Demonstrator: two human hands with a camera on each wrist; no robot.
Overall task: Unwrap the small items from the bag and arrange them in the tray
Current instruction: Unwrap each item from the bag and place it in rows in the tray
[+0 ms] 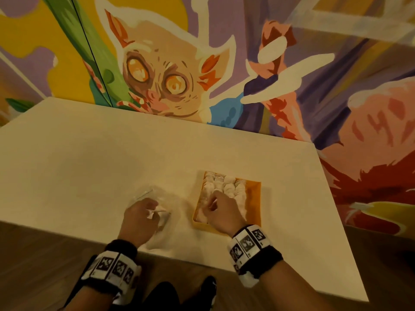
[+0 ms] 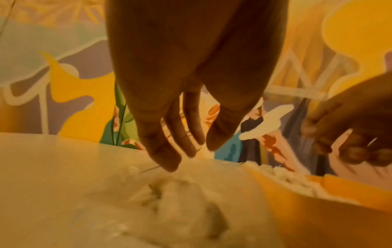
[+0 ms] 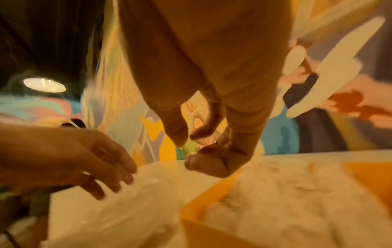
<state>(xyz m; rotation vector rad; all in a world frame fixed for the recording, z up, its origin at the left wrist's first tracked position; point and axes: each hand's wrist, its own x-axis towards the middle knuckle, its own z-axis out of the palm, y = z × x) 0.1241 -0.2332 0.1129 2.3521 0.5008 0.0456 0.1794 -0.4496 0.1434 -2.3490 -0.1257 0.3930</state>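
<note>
1. Head view: an orange tray (image 1: 254,198) is seen on the pale counter (image 1: 89,164), largely filled with rows of pale, lumpy small items (image 1: 224,185); a bare orange strip is left along the side away from the left hand. The right hand (image 1: 221,212) is held over the tray's near end, its grip curled; whether anything is pinched cannot be told here. A clear, crumpled bag (image 1: 157,198) lies just beside the tray, under the left hand (image 1: 140,217).
2. Left wrist view: the left hand (image 2: 180,100) is shown with fingers (image 2: 165,156) straight, the grip released, tips touching the translucent bag (image 2: 169,201). Darker lumps are seen through the plastic, something the head view does not resolve.
3. Right wrist view: the right hand (image 3: 212,125) is shown with thumb and fingers loosely curled above the tray (image 3: 203,209); nothing is plainly gripped. The picture is blurred.
</note>
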